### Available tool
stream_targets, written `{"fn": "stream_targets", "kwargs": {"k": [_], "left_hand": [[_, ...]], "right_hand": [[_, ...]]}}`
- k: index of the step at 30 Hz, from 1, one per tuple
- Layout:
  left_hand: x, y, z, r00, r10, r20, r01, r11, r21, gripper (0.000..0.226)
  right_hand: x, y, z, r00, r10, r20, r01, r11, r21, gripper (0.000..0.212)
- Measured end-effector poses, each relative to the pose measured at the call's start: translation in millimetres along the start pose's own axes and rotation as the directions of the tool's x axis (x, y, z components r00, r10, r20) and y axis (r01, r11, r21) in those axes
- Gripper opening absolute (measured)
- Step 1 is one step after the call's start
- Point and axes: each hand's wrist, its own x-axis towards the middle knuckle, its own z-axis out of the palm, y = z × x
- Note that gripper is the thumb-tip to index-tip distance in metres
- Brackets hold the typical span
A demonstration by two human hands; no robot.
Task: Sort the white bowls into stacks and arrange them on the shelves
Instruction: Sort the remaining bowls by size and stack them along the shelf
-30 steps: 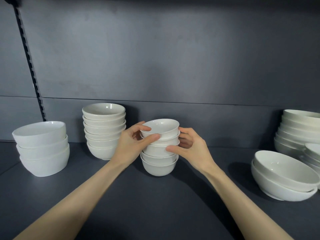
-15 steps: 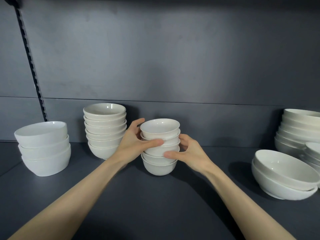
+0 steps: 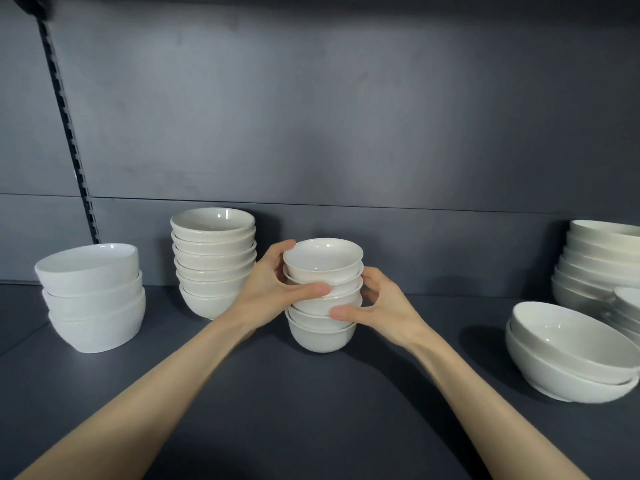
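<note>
**Both hands steady the small stack on the shelf**

In the head view, the small stack (image 3: 322,327) of nested white bowls stands mid-shelf (image 3: 311,417), and its foot appears to rest on the dark surface. Our left hand (image 3: 263,296) wraps it from one side, thumb across the front and fingers behind the top bowls. Our right hand (image 3: 388,313) clasps the other side lower down. We judge this two-sided hold is there to square the bowls and stop the column tipping (it is narrow for its height).

The other bowls are grouped by size, which is why this stack stands alone. The tall stack (image 3: 214,261) stands just beside our left hand and the left stack (image 3: 93,306) further out. The wide pair (image 3: 568,358) and the right stack (image 3: 599,261) stand well apart on the right.
</note>
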Motion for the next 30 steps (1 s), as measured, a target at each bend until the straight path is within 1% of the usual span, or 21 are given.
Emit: {"fn": "stream_targets", "kwargs": {"k": [2, 4, 6, 9, 11, 20, 23, 26, 30], "left_hand": [[0.4, 0.9, -1.4, 1.000, -0.021, 0.014, 0.021, 0.999, -0.032, 0.120], [0.8, 1.6, -1.4, 1.000, -0.018, 0.009, 0.018, 0.999, -0.049, 0.122], [0.6, 1.7, -0.3, 1.000, 0.008, -0.009, -0.008, 1.000, -0.021, 0.110], [-0.3, 0.9, 0.3, 0.999, 0.028, -0.021, -0.027, 1.000, 0.011, 0.083], [-0.1, 0.3, -0.5, 0.999, 0.038, -0.022, -0.038, 0.999, 0.005, 0.078], [3.7, 2.2, -3.1, 1.000, 0.028, -0.004, -0.028, 1.000, 0.006, 0.091], [4.0, 4.3, -4.5, 1.000, 0.029, 0.011, -0.029, 0.999, 0.020, 0.092], [1.5, 5.0, -4.8, 0.999, 0.024, 0.022, -0.024, 1.000, 0.018, 0.094], [-2.3, 5.6, -4.4, 1.000, 0.007, 0.026, -0.008, 0.999, 0.051, 0.091]], "right_hand": [[-0.8, -0.4, -0.5, 1.000, 0.000, 0.020, 0.000, 1.000, 0.004, 0.077], [-1.8, -0.9, -0.9, 0.999, 0.010, 0.047, -0.010, 1.000, 0.001, 0.083], [-2.3, -1.3, -0.5, 0.997, 0.017, 0.071, -0.015, 1.000, -0.027, 0.089], [-1.6, -2.5, -0.1, 0.996, 0.037, 0.080, -0.032, 0.998, -0.063, 0.096], [-1.0, -3.4, -0.5, 0.996, 0.046, 0.072, -0.040, 0.996, -0.084, 0.098], [-1.0, -7.6, -1.0, 0.995, 0.061, 0.075, -0.052, 0.993, -0.106, 0.095], [-2.8, -9.5, -0.6, 0.995, 0.062, 0.072, -0.054, 0.992, -0.117, 0.095], [-4.8, -10.3, -0.2, 0.994, 0.070, 0.078, -0.062, 0.992, -0.107, 0.090], [-8.2, -14.7, 0.5, 0.994, 0.080, 0.069, -0.070, 0.988, -0.134, 0.095]]}}
